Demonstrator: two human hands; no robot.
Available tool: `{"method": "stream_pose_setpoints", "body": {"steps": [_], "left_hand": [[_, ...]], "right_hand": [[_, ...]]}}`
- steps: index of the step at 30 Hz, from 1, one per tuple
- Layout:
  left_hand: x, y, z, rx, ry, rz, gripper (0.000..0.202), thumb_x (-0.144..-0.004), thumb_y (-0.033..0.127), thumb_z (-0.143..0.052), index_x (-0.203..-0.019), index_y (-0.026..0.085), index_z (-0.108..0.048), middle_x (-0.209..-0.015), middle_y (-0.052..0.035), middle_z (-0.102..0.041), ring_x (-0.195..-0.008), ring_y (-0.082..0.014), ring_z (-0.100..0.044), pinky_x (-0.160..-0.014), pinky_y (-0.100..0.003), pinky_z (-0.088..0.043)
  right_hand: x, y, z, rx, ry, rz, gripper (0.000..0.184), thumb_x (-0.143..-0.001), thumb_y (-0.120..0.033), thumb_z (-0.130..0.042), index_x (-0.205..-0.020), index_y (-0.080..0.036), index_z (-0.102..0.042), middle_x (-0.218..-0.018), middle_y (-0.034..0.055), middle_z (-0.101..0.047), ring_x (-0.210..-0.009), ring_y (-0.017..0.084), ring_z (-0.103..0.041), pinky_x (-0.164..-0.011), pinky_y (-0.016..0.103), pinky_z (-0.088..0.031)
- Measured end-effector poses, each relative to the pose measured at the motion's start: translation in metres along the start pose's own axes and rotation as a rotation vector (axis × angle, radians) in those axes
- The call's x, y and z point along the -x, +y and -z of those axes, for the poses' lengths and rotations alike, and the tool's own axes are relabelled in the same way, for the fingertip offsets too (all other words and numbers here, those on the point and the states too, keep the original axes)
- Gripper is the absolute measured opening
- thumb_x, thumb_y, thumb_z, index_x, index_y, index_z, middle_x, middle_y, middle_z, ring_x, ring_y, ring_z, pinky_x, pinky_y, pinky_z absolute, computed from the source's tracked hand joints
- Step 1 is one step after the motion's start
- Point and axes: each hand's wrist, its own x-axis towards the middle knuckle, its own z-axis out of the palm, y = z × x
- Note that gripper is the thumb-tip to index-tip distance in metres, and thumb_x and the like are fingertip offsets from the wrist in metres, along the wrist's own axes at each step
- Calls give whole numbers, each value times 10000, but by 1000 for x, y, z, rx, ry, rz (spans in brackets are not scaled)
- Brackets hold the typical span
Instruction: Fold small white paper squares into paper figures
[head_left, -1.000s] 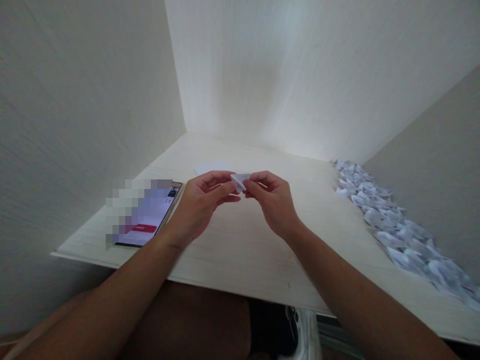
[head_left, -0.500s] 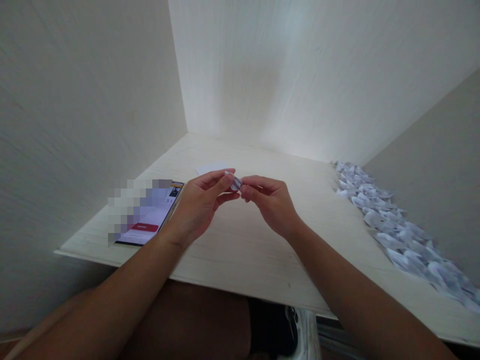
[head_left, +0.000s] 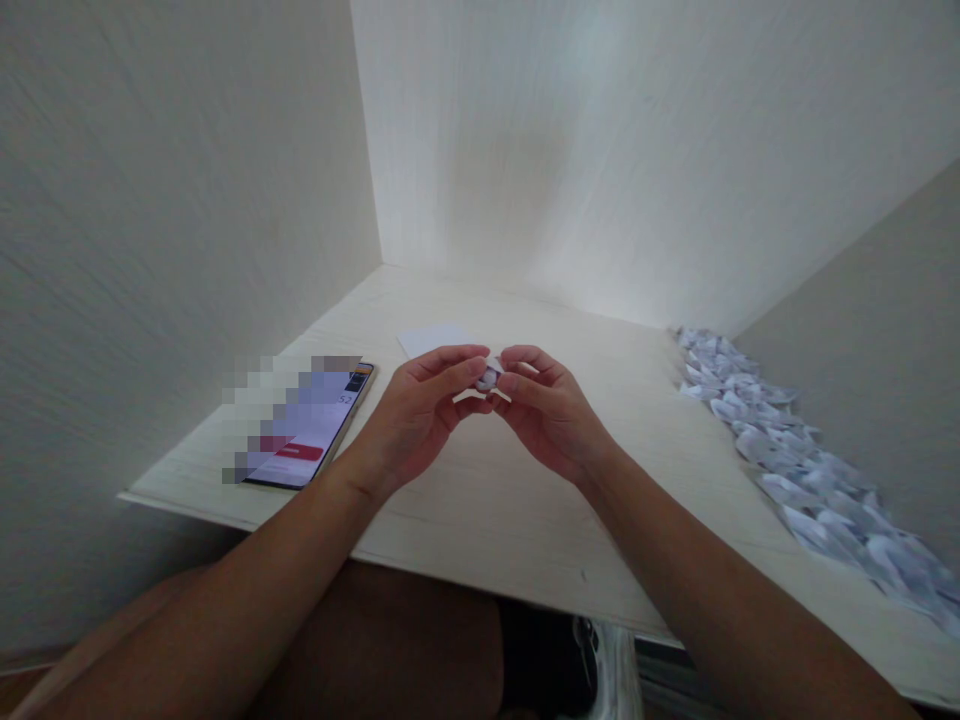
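Note:
A small folded piece of white paper [head_left: 488, 379] is held up between my two hands, above the middle of the table. My left hand [head_left: 426, 408] pinches its left side between thumb and fingers. From the right, my right hand [head_left: 551, 408] grips it with the thumb and bent fingers. The fingertips of both hands almost meet around the paper and hide much of it. Behind my left hand, a flat white sheet of paper [head_left: 429, 338] lies on the table, partly covered by the fingers.
A phone [head_left: 309, 430] with a lit screen, partly blurred out, lies on the left of the white table [head_left: 480, 520]. Along the right side runs a long heap of folded white papers [head_left: 787, 430]. Pale walls enclose the table at the left, back and right.
My right hand has turned and closed in on the paper, so both hands now meet around it. The paper has turned between the fingers. The view has shifted slightly.

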Motion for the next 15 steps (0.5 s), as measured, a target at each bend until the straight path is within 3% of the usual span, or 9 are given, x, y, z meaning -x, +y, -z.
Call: {"method": "stream_pose_setpoints", "body": {"steps": [8, 15], "left_hand": [[-2, 9, 11, -34, -122, 80, 247, -733, 254, -937, -959, 193, -858, -975, -77, -823, -841, -169, -755, -778, -282, -627], [-3, 11, 12, -66, -98, 105, 249, -682, 189, -943, -912, 198, -848, -949, -70, -826, -841, -186, -768, -811, -316, -638]], "right_hand": [[2, -8, 0, -19, -50, -17, 293, -668, -252, -961, -856, -269, -737, -874, -43, -727, -808, 126, -649, -775, 288, -530], [1, -10, 0, -23, -67, -28, 287, -665, -204, -937, -878, -276, -757, -895, -46, -742, -833, 133, -665, -820, 295, -554]]}}
